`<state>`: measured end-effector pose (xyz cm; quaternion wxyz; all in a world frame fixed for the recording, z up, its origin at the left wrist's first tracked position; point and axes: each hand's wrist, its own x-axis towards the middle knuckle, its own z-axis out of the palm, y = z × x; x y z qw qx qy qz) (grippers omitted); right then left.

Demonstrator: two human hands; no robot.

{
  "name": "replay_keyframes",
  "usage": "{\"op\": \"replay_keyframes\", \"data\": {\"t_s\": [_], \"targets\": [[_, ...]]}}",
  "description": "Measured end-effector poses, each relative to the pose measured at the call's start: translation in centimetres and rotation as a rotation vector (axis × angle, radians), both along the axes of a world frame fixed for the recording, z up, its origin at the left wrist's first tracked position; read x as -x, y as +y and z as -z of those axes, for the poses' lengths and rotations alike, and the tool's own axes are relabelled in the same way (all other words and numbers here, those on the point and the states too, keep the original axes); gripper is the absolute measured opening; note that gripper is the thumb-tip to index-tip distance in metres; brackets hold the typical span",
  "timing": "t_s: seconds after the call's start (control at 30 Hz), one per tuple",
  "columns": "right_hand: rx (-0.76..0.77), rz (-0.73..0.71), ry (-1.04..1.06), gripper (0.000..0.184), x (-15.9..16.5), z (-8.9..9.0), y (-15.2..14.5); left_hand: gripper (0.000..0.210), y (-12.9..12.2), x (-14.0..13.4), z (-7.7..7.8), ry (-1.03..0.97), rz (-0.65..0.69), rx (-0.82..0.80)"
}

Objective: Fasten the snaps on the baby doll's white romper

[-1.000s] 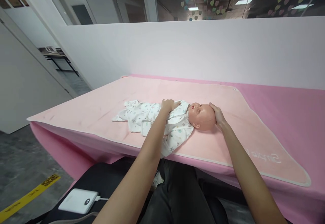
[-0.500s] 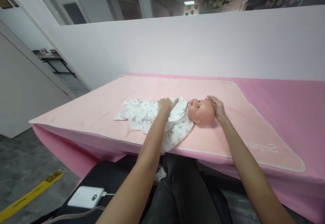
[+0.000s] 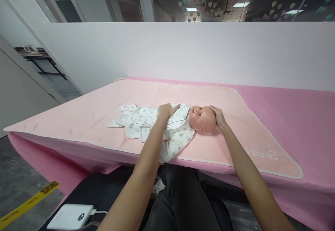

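Observation:
A baby doll (image 3: 202,120) lies on its back on a pale pink blanket (image 3: 91,119), its head to the right. It wears a white patterned sleepsuit (image 3: 180,129), with one sleeve hanging toward the near edge. My left hand (image 3: 165,111) rests open on the doll's torso, thumb spread toward the neck; the other fingertips are partly hidden on the far side. Against the crown of the bald head lies my right hand (image 3: 218,117), open and cupped, its fingers stretched along the top.
A darker pink cloth (image 3: 293,119) covers the table under the blanket. Behind it rises a white wall (image 3: 196,52) with glass above. A white power bank (image 3: 69,217) with a cable sits on a black seat (image 3: 104,189) at lower left. Yellow tape (image 3: 28,204) marks the floor.
My right hand has come down, its fingers now lying against the doll's head rather than raised over it. My left hand stays on the torso. The view has shifted slightly.

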<state>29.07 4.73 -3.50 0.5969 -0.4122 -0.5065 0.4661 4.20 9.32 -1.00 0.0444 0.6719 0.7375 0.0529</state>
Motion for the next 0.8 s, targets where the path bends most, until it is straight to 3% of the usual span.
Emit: {"op": "replay_keyframes", "data": {"t_s": [0.37, 0.57, 0.8], "targets": [[0.023, 0.146, 0.144, 0.043, -1.1, -0.5, 0.3, 0.079, -0.3, 0.0, 0.4, -0.027, -0.027, -0.087], [0.015, -0.044, -0.014, 0.034, 0.3, -1.3, -1.1, 0.080, -0.4, 0.0, 0.2, -0.041, -0.028, -0.093], [0.047, -0.030, -0.014, 0.030, 0.6, -1.3, -1.3, 0.077, -0.3, 0.0, 0.3, -0.048, -0.035, -0.096]]}}
